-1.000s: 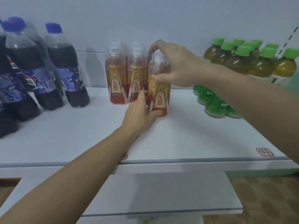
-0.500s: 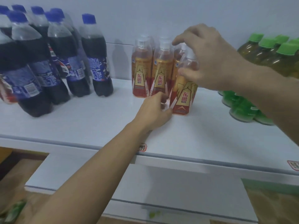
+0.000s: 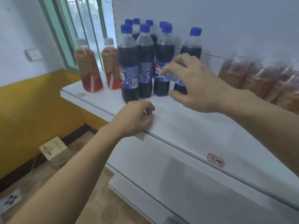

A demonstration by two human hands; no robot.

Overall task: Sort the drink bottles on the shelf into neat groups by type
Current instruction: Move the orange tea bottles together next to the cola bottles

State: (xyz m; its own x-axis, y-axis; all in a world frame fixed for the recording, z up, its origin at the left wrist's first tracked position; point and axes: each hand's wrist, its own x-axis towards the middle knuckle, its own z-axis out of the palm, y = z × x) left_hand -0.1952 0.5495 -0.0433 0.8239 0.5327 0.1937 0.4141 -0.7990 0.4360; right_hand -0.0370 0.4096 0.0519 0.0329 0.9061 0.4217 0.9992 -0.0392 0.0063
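— How many bottles are on the shelf (image 3: 186,125)?
— Cola bottles (image 3: 145,62), blue caps: about eight, clustered at the back left, one of them (image 3: 191,50) a little to the right of the pack. Two orange bottles (image 3: 88,68) stand at the shelf's left end. More orange ones (image 3: 258,78) sit at the right, too blurred to count.
— And the hands?
— The right hand (image 3: 194,84) is spread open, fingers loosely bent, in front of the lone cola bottle; I can't tell whether it touches it. The left hand (image 3: 134,118) is curled into a loose fist at the shelf's front edge, holding nothing.
— Which way do the bottles point?
— All upright, caps up, long axes vertical.
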